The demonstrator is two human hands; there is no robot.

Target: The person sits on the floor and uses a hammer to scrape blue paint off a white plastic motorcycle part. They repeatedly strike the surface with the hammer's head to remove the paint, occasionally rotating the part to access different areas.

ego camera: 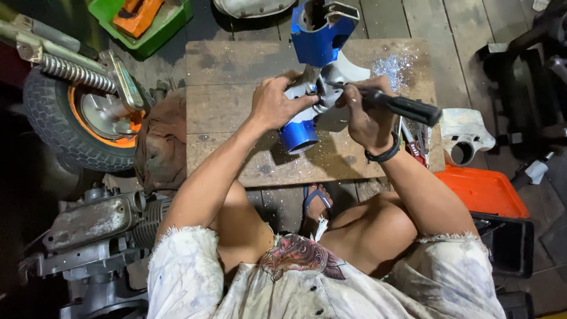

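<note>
A knobby tyre (56, 127) with an orange hub and a spring lies far left. An engine block (94, 227) sits near left. An orange case (484, 192) rests right, a green tray (153, 29) far left.

There are 2 bare hands, the left hand (274, 105) and the right hand (367, 115); 1 blue and grey painted metal frame part (316, 56); 1 black-handled file (401, 107); 1 worn wooden board table (230, 77); 1 knobbly black rubber tyre on an orange wheel (59, 121); 1 grey finned engine block (94, 227); 1 green plastic tray (159, 26); 1 orange plastic case lid (484, 192); 1 white metal cover piece (466, 136); 1 blue-strapped sandal (316, 201).
</note>
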